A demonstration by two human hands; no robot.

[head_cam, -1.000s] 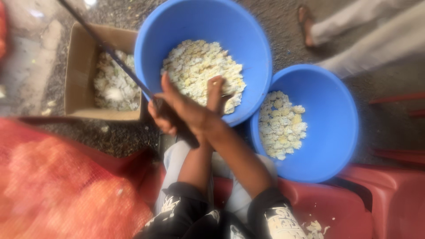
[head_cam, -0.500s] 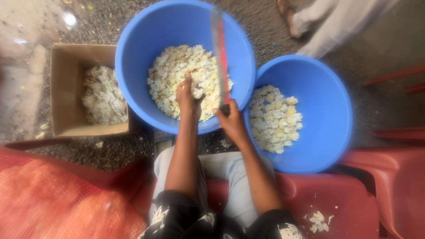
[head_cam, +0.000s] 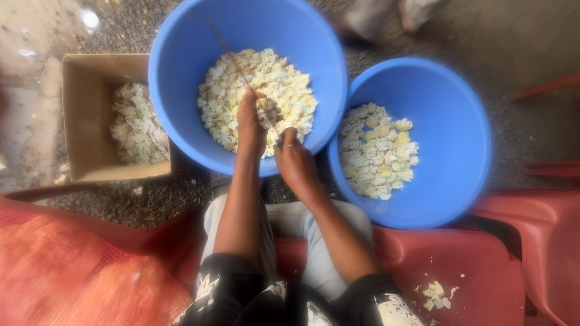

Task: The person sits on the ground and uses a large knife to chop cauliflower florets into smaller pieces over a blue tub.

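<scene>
A large blue tub (head_cam: 181, 121) in front of my knees holds a heap of pale yellow-white pieces (head_cam: 284, 84). My left hand (head_cam: 249, 121) reaches into it, fingers closed round one pale piece (head_cam: 266, 112). My right hand (head_cam: 294, 164) sits at the tub's near rim, gripping a long thin blade (head_cam: 232, 57). The blade is blurred and slants up and to the left over the heap. The two hands are close together, almost touching at the piece.
A smaller blue tub (head_cam: 447, 102) of similar pale pieces (head_cam: 377, 151) stands to the right. A cardboard box (head_cam: 81, 121) with whitish scraps stands to the left. A red mesh sack (head_cam: 72, 271) lies at lower left. Red plastic seats (head_cam: 483, 265) are at lower right. Another person's feet (head_cam: 393, 15) are at the top.
The long blade has swung from upright over the tub to a slant up-left. Both hands have stayed at the big tub's near side.
</scene>
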